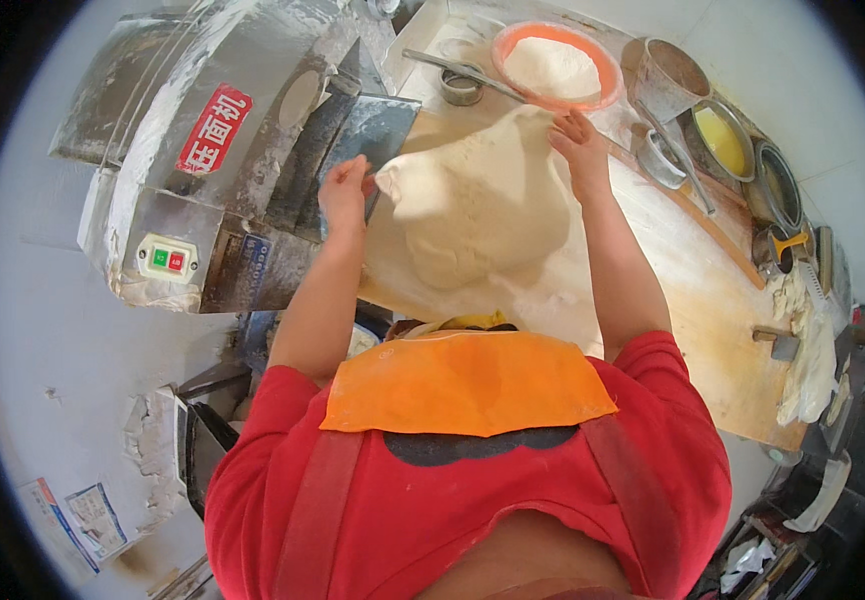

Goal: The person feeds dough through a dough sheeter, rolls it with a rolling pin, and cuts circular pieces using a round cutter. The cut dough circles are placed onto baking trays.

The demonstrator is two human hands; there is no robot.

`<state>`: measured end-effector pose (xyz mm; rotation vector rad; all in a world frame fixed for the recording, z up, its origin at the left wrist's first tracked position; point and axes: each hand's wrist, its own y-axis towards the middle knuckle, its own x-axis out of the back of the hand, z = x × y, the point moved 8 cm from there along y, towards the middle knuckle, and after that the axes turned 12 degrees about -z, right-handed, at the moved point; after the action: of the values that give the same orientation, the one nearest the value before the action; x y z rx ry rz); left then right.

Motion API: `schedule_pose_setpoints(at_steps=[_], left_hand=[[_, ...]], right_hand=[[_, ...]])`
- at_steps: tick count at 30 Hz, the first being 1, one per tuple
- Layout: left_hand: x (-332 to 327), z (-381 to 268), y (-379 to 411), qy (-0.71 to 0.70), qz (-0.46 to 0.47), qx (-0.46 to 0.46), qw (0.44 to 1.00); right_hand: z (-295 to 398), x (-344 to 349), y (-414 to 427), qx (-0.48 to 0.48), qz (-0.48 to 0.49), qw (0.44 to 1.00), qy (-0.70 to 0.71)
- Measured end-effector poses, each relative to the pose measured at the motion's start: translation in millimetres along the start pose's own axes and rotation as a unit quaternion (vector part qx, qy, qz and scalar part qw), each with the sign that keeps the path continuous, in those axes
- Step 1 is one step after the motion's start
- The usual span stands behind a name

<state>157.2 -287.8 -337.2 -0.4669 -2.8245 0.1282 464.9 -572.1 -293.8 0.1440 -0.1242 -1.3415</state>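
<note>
A wide, thin sheet of dough [485,202] lies before me on the floured wooden board [702,307], its upper part raised and its edges folded. My right hand [579,142] pinches the dough's far right corner between thumb and fingers. Beside the folded left corner of the dough is my left hand [346,191], fingers bent; a small gap seems to part it from the dough, and whether it grips anything is hard to tell. Left of the dough stands a metal dough sheeter [267,127], its dark feed plate [372,127] just behind my left hand.
An orange bowl of flour [506,37] stands at the back, with a metal rod [462,71] against it. Metal bowls, one holding yellow liquid [721,142], line the right wall. A wooden strip [710,232] crosses the board. A scraper [783,346] and dough scraps [811,382] lie far right.
</note>
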Motion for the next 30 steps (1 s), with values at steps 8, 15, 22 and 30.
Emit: schedule_pose_setpoints(at_steps=[8, 15, 22, 30], left_hand=[[-76.3, 29.2, -85.6, 0.298, 0.124, -0.027, 0.946], [-106.2, -17.6, -112.6, 0.372, 0.110, -0.407, 0.827], [-125.9, -10.8, -111.2, 0.388, 0.229, -0.420, 0.788], [-131.1, -3.2, -100.7, 0.432, 0.237, -0.397, 0.774]], right_hand=[[-71.1, 45.6, -124.1, -0.120, 0.048, 0.891, -0.435], [-60.4, 69.8, -68.9, -0.030, 0.205, 0.781, -0.590], [-56.7, -76.0, 166.5, 0.104, 0.071, 0.860, -0.495], [-91.9, -138.9, 161.9, -0.099, 0.047, 0.976, -0.190]])
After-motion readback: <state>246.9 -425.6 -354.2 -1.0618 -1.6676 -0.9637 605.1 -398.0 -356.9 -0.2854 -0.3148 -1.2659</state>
